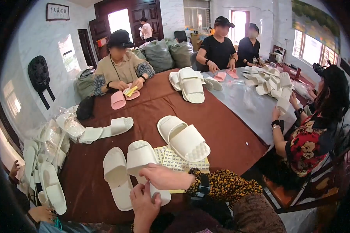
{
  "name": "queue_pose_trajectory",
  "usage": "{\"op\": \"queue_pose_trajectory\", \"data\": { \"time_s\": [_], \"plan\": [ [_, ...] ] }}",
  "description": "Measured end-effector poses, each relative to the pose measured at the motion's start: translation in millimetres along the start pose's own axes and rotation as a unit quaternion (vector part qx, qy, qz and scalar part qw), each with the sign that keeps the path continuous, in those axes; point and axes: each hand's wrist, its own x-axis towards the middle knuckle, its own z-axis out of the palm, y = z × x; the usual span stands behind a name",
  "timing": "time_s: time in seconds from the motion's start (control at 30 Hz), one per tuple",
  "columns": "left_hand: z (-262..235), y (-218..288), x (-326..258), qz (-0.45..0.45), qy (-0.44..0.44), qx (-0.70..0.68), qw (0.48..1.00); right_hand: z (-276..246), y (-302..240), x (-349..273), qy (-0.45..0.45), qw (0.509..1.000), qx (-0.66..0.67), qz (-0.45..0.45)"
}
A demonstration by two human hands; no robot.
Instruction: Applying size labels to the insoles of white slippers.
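Note:
Two cream slippers lie before me on the brown cloth, side by side. My right hand (pixel 165 176) reaches over the right slipper (pixel 142 155), its fingers bent together by the strap; anything between them is too small to make out. Below it, my left hand (pixel 144 206) rests at the same slipper's inner edge, thumb and fingers apart. The left slipper (pixel 114 171) lies flat, touched by neither hand. Partly under the right slipper is a yellow sheet of printed stickers (pixel 175 159). Another cream pair (pixel 186 139) overlaps the sheet's far edge, one slipper leaning on the other.
More cream slippers (pixel 52 190) crowd the left edge, some in clear bags. Another pair (pixel 109 130) lies beyond my hands. Across the cloth, a person handles pink slippers (pixel 118 100). A stacked pair (pixel 190 87) and a larger heap (pixel 274 81) lie farther right, near other people.

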Motion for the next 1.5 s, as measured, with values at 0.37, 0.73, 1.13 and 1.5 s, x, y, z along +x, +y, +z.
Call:
{"op": "queue_pose_trajectory", "data": {
  "time_s": [0.37,0.73,1.13,1.5],
  "plan": [
    [3.1,-0.8,0.0,0.027,0.036,0.022,0.999,3.2,2.8,0.7,0.033,0.998,0.030,0.039],
    [7.0,-6.9,-3.7,0.015,0.078,-0.020,0.997,3.1,9.1,3.1,0.075,0.994,0.075,0.020],
    [3.7,-4.1,-1.0,0.003,0.054,0.002,0.999,-0.8,6.2,3.3,0.064,0.993,0.094,0.042],
    [-6.0,-8.9,8.1,0.004,-0.009,0.017,1.000,-0.9,0.8,3.7,0.050,0.991,0.092,0.082]
  ]
}}
